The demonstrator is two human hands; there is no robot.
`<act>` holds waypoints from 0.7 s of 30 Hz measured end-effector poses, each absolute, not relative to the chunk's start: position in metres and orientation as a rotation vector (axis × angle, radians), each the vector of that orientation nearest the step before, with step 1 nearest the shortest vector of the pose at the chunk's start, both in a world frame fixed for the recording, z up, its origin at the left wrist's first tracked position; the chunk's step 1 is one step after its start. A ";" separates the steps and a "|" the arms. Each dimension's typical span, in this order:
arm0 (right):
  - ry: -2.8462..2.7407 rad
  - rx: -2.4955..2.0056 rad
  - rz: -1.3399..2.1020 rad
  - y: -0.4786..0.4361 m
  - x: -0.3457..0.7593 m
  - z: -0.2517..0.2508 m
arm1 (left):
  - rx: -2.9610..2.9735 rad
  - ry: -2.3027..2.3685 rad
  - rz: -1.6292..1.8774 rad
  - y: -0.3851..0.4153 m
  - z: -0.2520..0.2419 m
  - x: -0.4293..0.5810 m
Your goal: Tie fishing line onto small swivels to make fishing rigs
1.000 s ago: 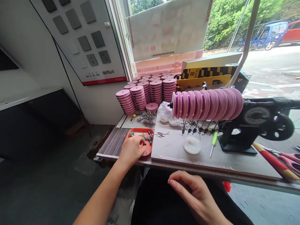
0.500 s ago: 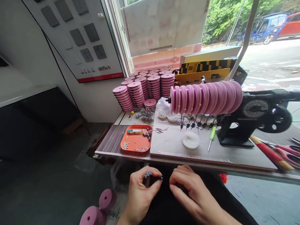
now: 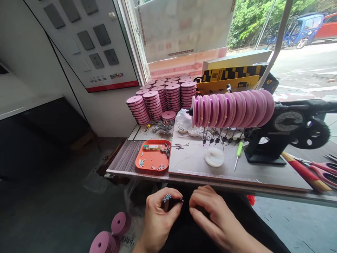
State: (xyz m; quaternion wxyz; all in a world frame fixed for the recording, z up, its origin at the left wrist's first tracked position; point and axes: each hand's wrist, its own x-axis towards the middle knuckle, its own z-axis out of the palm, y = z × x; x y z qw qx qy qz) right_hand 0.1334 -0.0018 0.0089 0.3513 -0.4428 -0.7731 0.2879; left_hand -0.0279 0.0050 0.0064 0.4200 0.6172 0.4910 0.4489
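Bluish bits (image 3: 166, 198) sit in left hand (image 3: 160, 217), gap rightward, table edge (image 3: 137, 175) beyond.

The pale-blue pieces (image 3: 166, 198) in the left hand (image 3: 161, 215) are too small to tell metal from plastic; just beyond that hand, the orange tray (image 3: 157, 159) looks like smooth, glossy plastic on a streaked, wood-grained tabletop (image 3: 123, 155). Ahead of the right hand (image 3: 214, 212), the white disc (image 3: 214, 157) has a smooth, waxy sheen, the pink spools (image 3: 234, 109) look like matt plastic, and the stand (image 3: 263, 154) is dark metal; matt black cloth (image 3: 181, 232) lies beneath both hands.
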 end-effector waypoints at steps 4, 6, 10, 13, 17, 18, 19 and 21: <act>-1.977 -1.166 0.744 -0.002 0.134 0.009 | 1.664 1.261 1.094 0.002 0.006 -0.030; -1.983 -1.172 0.737 -0.002 0.134 0.009 | 1.746 1.273 1.073 0.001 0.008 -0.031; -2.067 -1.169 0.642 -0.002 0.133 0.005 | 1.862 1.276 1.049 0.000 0.012 -0.028; -2.116 -1.182 0.586 -0.003 0.133 0.002 | 1.889 1.276 1.019 0.000 0.015 -0.023; -2.155 -1.170 0.560 -0.003 0.133 -0.001 | 1.805 1.314 0.952 -0.002 0.016 -0.018; -2.146 -1.168 0.559 -0.003 0.133 -0.001 | 1.763 1.336 0.916 -0.002 0.017 -0.018; -2.135 -1.166 0.560 -0.002 0.133 -0.001 | 1.722 1.353 0.874 -0.002 0.018 -0.018; -2.104 -1.163 0.553 -0.003 0.133 -0.002 | 1.661 1.355 0.798 -0.001 0.021 -0.021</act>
